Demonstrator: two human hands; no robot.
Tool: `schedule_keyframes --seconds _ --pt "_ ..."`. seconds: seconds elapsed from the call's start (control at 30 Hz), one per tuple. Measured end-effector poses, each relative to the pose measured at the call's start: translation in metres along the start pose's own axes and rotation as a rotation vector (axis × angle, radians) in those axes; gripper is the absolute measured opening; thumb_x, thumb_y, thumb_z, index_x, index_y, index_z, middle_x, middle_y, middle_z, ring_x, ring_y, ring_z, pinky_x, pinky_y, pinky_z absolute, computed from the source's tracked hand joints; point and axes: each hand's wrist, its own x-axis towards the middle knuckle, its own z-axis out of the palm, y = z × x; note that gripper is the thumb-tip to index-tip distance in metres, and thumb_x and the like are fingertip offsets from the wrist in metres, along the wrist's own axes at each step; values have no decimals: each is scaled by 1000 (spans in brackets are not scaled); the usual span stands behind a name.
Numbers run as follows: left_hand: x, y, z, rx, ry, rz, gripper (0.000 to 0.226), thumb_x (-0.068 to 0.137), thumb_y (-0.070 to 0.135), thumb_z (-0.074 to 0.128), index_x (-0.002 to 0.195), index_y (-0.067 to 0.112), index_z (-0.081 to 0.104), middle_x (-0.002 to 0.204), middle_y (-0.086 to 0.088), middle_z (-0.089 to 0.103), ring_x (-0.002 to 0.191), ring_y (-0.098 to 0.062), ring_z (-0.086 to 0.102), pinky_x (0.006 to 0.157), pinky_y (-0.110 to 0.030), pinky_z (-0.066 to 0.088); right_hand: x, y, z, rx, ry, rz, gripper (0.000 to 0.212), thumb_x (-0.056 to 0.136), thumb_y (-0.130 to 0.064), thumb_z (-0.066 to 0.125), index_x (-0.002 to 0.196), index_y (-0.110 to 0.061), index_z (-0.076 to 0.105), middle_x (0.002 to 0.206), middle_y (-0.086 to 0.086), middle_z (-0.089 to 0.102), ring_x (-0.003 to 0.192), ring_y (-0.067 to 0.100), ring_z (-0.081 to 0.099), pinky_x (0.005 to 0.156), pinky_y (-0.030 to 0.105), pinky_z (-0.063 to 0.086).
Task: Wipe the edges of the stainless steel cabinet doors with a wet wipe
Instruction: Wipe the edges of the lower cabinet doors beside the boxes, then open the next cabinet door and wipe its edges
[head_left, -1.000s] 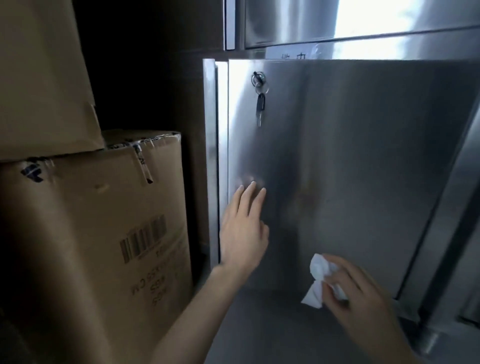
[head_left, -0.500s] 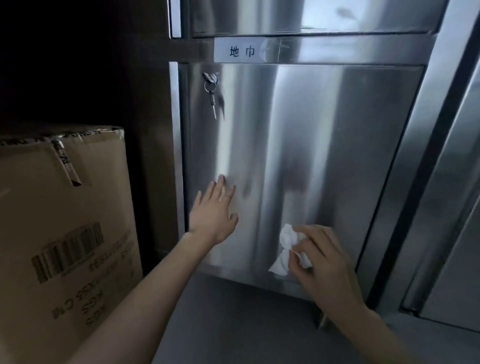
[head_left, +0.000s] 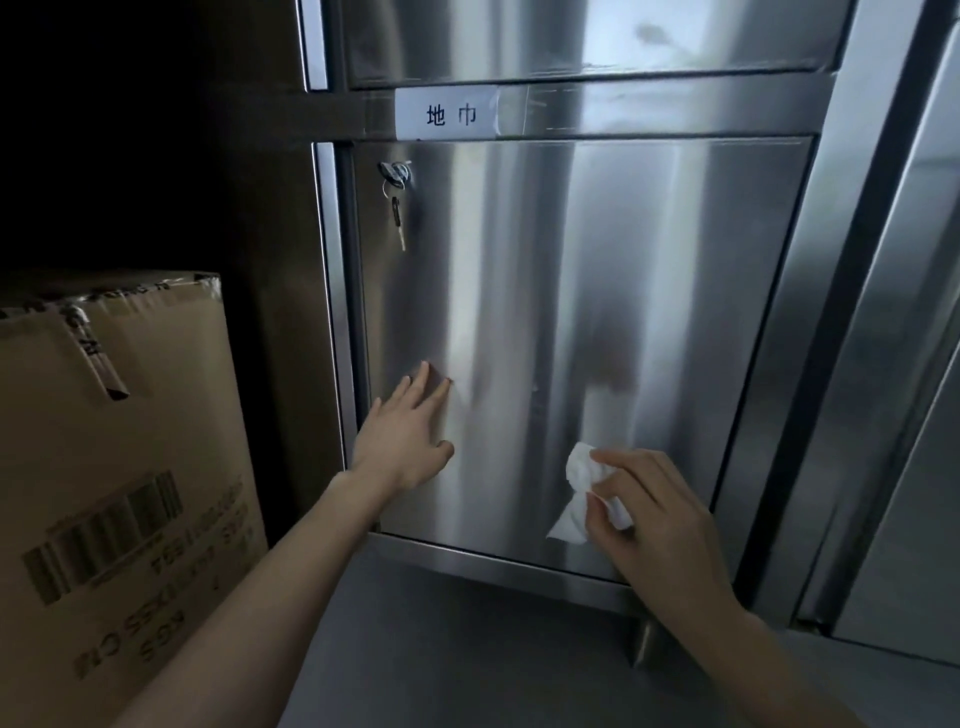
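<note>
Not much to report tbh, just two bare arms. Left hand (head_left: 410, 441) is over the lower left of the cabinet door (head_left: 623, 260), right hand (head_left: 670, 525) near its bottom right corner. Slim forearms, uncovered from wrist up, plain fingers.

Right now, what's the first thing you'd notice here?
The big shiny steel cabinet door fills the middle, with a crumpled white wet wipe held low in front of it. Keys dangle from its lock at top left, and a cardboard box stands to the left.
</note>
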Motion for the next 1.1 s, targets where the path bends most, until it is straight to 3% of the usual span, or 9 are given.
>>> schedule_keyframes --seconds 0.17,0.23,0.3,0.37,0.43,0.6,0.7,0.93,1.1 --pt "-29 30 -24 35 89 127 77 93 33 49 154 34 2 161 7 -16 150 -12 -6 121 -38 0 30 0 -14 22 13 31 18 65 6 77 79 0 68 98 9 68 95 16 56 87 22 46" --pt "-36 45 -53 8 181 196 70 90 26 50 154 30 20 163 4 9 149 -13 13 121 -39 7 54 2 -35 24 -12 76 20 64 6 77 81 -1 68 99 9 68 94 16 57 85 23 47" --pt "-39 65 -96 -37 285 273 58 81 19 49 139 19 53 143 -4 52 133 -20 49 115 -45 30 84 6 -65 -8 -48 101 16 68 4 76 82 -1 69 99 10 68 93 16 57 83 24 48" --pt "-35 84 -146 -63 342 333 54 76 20 42 123 15 67 125 -4 66 117 -22 62 108 -44 38 119 13 -103 -49 -83 93 7 81 -6 67 84 -1 70 102 9 68 95 17 59 83 23 48" --pt "-24 106 -203 -78 325 382 53 76 21 41 122 15 68 123 -2 67 116 -22 62 106 -42 32 164 21 -147 -57 -108 87 17 85 -14 59 85 -2 70 106 7 68 98 18 61 85 22 49" --pt "19 165 -368 -96 322 553 53 73 19 42 118 14 70 121 -4 68 114 -24 64 102 -42 34 307 40 -271 -92 -65 106 14 84 -10 64 93 -2 72 113 4 67 100 20 63 90 27 48" --pt "48 204 -471 -129 405 665 51 73 16 43 115 12 72 117 -4 69 112 -24 65 99 -43 37 403 48 -349 -135 -39 126 15 85 -13 60 84 -4 71 108 3 68 96 16 62 91 22 45" --pt "102 296 -701 -206 523 859 48 75 16 42 112 13 73 113 -3 70 111 -24 65 100 -40 39 590 37 -528 -250 -26 174 25 88 -20 54 75 -5 69 89 1 68 75 15 64 70 22 48" --pt "116 341 -804 -210 568 920 49 80 16 39 119 10 68 118 -7 66 119 -27 58 104 -43 44 654 30 -613 -366 -36 92 15 88 -10 62 78 -1 67 90 5 68 79 20 64 68 29 50"
